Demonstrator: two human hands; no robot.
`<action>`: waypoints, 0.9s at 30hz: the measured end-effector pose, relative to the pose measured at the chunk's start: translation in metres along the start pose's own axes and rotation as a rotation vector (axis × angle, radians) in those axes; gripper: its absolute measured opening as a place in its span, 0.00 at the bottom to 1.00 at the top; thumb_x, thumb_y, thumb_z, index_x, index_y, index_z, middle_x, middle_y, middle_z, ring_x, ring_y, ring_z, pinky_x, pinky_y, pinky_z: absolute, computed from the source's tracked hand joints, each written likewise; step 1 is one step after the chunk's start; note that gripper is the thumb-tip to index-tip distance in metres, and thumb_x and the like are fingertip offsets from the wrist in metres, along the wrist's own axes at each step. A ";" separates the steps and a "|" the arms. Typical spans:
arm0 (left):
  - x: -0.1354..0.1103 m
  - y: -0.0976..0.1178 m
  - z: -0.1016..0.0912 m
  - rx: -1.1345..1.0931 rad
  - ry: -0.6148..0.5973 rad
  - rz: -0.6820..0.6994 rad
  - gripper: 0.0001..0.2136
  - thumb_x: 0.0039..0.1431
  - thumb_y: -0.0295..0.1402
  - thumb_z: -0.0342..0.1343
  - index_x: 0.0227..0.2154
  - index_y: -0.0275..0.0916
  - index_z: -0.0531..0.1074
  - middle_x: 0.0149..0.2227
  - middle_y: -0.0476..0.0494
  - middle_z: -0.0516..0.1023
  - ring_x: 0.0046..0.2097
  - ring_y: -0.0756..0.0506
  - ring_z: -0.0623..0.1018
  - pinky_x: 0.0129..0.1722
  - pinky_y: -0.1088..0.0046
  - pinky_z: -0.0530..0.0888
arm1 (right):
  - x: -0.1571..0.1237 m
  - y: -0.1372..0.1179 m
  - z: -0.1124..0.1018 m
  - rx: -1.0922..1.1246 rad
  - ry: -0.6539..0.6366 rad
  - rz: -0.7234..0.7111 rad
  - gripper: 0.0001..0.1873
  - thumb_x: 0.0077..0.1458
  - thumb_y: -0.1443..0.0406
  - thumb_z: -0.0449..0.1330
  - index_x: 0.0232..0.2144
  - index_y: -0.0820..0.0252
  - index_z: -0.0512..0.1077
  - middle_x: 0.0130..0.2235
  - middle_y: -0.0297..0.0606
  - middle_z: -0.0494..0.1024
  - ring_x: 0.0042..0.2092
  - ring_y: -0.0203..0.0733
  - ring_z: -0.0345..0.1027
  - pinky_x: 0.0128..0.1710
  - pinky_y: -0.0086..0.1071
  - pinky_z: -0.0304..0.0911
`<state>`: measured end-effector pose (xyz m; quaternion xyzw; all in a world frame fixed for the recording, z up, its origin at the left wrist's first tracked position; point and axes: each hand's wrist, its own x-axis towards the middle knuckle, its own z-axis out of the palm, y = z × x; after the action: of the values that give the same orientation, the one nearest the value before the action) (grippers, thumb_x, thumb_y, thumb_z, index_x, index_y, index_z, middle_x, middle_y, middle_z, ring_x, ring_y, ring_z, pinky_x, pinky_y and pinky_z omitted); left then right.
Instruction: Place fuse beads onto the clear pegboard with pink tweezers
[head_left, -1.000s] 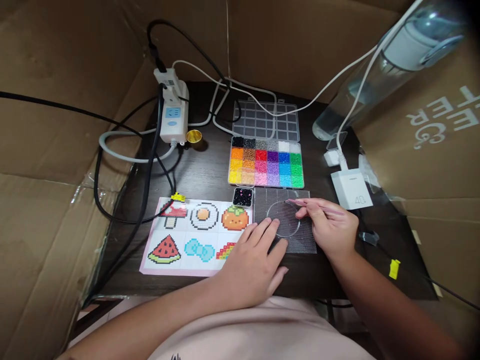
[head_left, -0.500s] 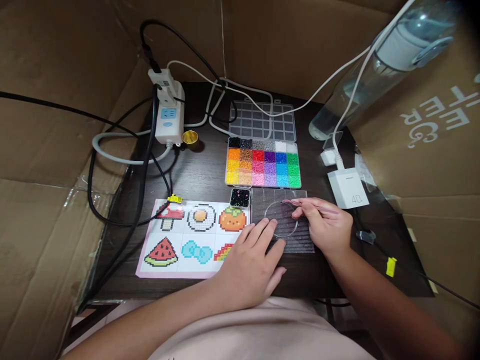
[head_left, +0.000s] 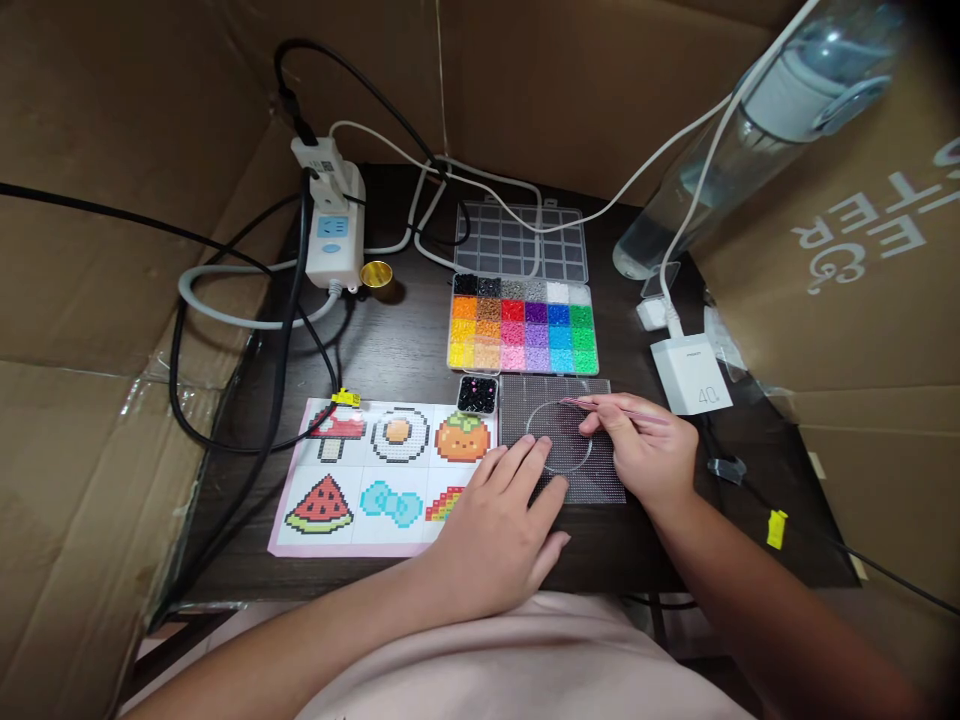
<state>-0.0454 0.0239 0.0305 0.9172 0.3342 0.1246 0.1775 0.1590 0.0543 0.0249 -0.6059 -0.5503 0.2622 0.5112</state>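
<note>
My right hand point(head_left: 656, 450) pinches a pair of pink tweezers point(head_left: 600, 404) like a pen. Their tips are at the upper rim of a clear ring-shaped outline point(head_left: 591, 432) on a transparent pegboard point(head_left: 611, 480). Whether a bead sits between the tips is too small to tell. Fingers spread, my left hand point(head_left: 499, 520) lies flat across the board's left edge and the pattern sheet point(head_left: 341, 545), its fingertips touching the ring's left side. A small tray of black beads point(head_left: 478, 395), with a few pinkish ones, stands just above the sheet's right corner.
Behind the board lies a compartment box of coloured beads point(head_left: 523, 325), lid folded back. A power strip point(head_left: 335, 240) with looping cables and a small gold cup point(head_left: 377, 275) are at left. A white charger point(head_left: 690, 375) and a tall water bottle point(head_left: 697, 200) stand right, within cardboard walls.
The whole view has shifted slightly left. Both hands and the tweezers keep almost the same place on the board.
</note>
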 end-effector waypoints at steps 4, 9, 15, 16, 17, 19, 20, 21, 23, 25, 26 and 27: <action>0.000 0.000 0.000 -0.003 0.000 0.000 0.19 0.63 0.41 0.53 0.54 0.38 0.67 0.65 0.30 0.60 0.65 0.32 0.61 0.62 0.51 0.61 | 0.000 0.002 -0.001 -0.016 -0.003 0.010 0.07 0.60 0.67 0.61 0.34 0.60 0.81 0.26 0.34 0.82 0.33 0.38 0.79 0.40 0.34 0.75; 0.000 0.000 0.000 -0.004 -0.006 -0.002 0.20 0.63 0.41 0.53 0.54 0.37 0.67 0.65 0.30 0.60 0.65 0.31 0.61 0.62 0.50 0.61 | 0.001 0.001 0.000 -0.028 -0.018 -0.002 0.07 0.61 0.67 0.61 0.34 0.60 0.80 0.26 0.34 0.82 0.33 0.39 0.79 0.40 0.34 0.75; 0.000 0.000 -0.001 -0.009 -0.001 0.002 0.20 0.63 0.41 0.53 0.54 0.37 0.67 0.65 0.30 0.60 0.66 0.32 0.61 0.62 0.51 0.61 | 0.001 -0.001 0.000 -0.043 -0.022 -0.017 0.08 0.61 0.67 0.61 0.34 0.60 0.81 0.26 0.35 0.81 0.33 0.40 0.78 0.41 0.36 0.75; 0.000 0.000 -0.001 -0.010 0.002 0.001 0.20 0.63 0.41 0.54 0.54 0.37 0.67 0.65 0.29 0.60 0.66 0.32 0.61 0.62 0.51 0.61 | 0.001 0.000 0.000 -0.042 -0.020 -0.020 0.08 0.61 0.67 0.61 0.34 0.60 0.81 0.26 0.35 0.81 0.33 0.40 0.78 0.41 0.36 0.75; 0.001 0.000 -0.001 -0.012 0.005 0.001 0.20 0.63 0.41 0.54 0.54 0.37 0.68 0.65 0.29 0.61 0.65 0.32 0.61 0.62 0.51 0.61 | 0.001 0.000 0.000 -0.041 -0.019 -0.022 0.08 0.61 0.67 0.61 0.34 0.60 0.81 0.26 0.35 0.81 0.33 0.40 0.78 0.40 0.36 0.75; 0.001 0.000 -0.001 -0.017 0.009 0.000 0.19 0.63 0.41 0.54 0.53 0.37 0.68 0.65 0.29 0.61 0.65 0.32 0.62 0.62 0.51 0.61 | 0.001 0.000 0.000 -0.034 -0.017 -0.023 0.08 0.61 0.67 0.61 0.34 0.60 0.80 0.26 0.35 0.81 0.33 0.40 0.78 0.40 0.36 0.75; 0.001 0.000 -0.002 -0.020 0.010 0.001 0.19 0.63 0.41 0.55 0.53 0.37 0.68 0.64 0.29 0.61 0.65 0.32 0.62 0.62 0.51 0.61 | 0.001 0.001 0.000 -0.033 -0.017 -0.020 0.08 0.61 0.66 0.61 0.34 0.60 0.80 0.26 0.36 0.81 0.33 0.40 0.78 0.40 0.37 0.76; 0.001 0.000 -0.002 -0.023 0.009 0.000 0.19 0.63 0.40 0.55 0.53 0.37 0.68 0.64 0.29 0.61 0.65 0.32 0.62 0.62 0.51 0.61 | 0.001 0.001 0.000 -0.032 -0.016 -0.015 0.08 0.61 0.66 0.61 0.34 0.60 0.80 0.26 0.36 0.81 0.33 0.40 0.78 0.40 0.37 0.76; 0.001 0.000 -0.002 -0.029 0.000 0.000 0.19 0.63 0.40 0.55 0.54 0.37 0.68 0.64 0.29 0.61 0.66 0.32 0.61 0.62 0.51 0.61 | 0.001 0.000 0.000 -0.033 -0.011 -0.001 0.08 0.61 0.66 0.61 0.35 0.60 0.80 0.26 0.35 0.81 0.32 0.40 0.78 0.40 0.37 0.76; 0.001 -0.001 -0.003 -0.034 -0.011 0.004 0.20 0.63 0.40 0.54 0.54 0.37 0.68 0.65 0.29 0.61 0.66 0.32 0.61 0.62 0.50 0.62 | 0.001 -0.001 -0.001 -0.035 -0.009 0.014 0.08 0.61 0.66 0.61 0.35 0.60 0.80 0.26 0.36 0.81 0.32 0.40 0.78 0.39 0.37 0.76; 0.001 -0.001 -0.003 -0.034 -0.016 0.005 0.20 0.63 0.40 0.54 0.54 0.37 0.67 0.65 0.29 0.61 0.66 0.32 0.61 0.62 0.50 0.62 | 0.001 -0.001 -0.001 -0.035 -0.009 0.017 0.08 0.61 0.66 0.61 0.35 0.60 0.80 0.26 0.36 0.81 0.32 0.41 0.78 0.39 0.37 0.76; 0.001 -0.001 -0.003 -0.033 -0.018 0.007 0.20 0.63 0.40 0.54 0.54 0.37 0.67 0.65 0.29 0.61 0.66 0.32 0.61 0.61 0.50 0.62 | 0.001 -0.002 -0.001 -0.036 -0.012 0.018 0.08 0.61 0.66 0.60 0.35 0.61 0.80 0.25 0.36 0.81 0.32 0.41 0.78 0.38 0.37 0.76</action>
<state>-0.0468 0.0260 0.0330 0.9163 0.3274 0.1222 0.1953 0.1594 0.0546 0.0270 -0.6182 -0.5525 0.2607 0.4945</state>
